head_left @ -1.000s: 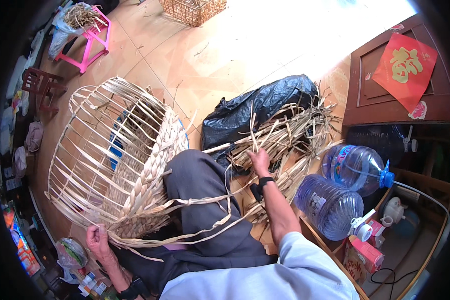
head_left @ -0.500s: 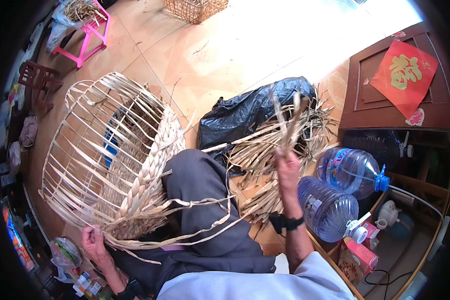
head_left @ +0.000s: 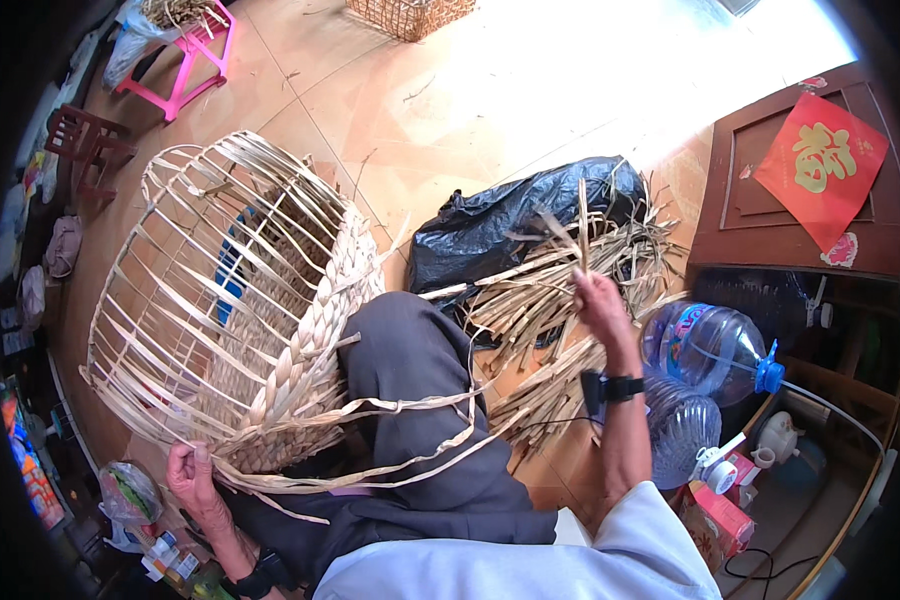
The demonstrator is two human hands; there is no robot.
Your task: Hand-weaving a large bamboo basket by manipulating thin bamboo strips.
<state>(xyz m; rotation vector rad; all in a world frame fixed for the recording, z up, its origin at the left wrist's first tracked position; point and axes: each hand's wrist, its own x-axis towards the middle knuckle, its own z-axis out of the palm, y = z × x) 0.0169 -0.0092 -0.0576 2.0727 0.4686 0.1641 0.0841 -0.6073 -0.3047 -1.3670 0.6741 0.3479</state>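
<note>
A half-woven basket (head_left: 320, 315) of pale dried plant strips lies tilted on its side against my knee, with bare ribs on its left and a thick braided band on its right. My left hand (head_left: 192, 478) is closed at its lower near corner, fingers pinched on the strip ends there. Long loose strips (head_left: 425, 463) trail from that corner across my dark trouser leg. Raised over the strip pile, my right hand (head_left: 602, 303) grips a few dried strips (head_left: 582, 235) that point upward and are partly blurred.
A pile of dried strips (head_left: 530, 300) spills from a black plastic bag (head_left: 490, 225). Large water bottles (head_left: 715, 350) stand at the right beside an open cabinet. Farther off are a pink stool (head_left: 185, 80) and another woven basket (head_left: 415, 15).
My right hand has moved a little right and away from me, and the strips in it have swung to a different angle. The left hand stays at the basket's corner. The view has shifted slightly.
</note>
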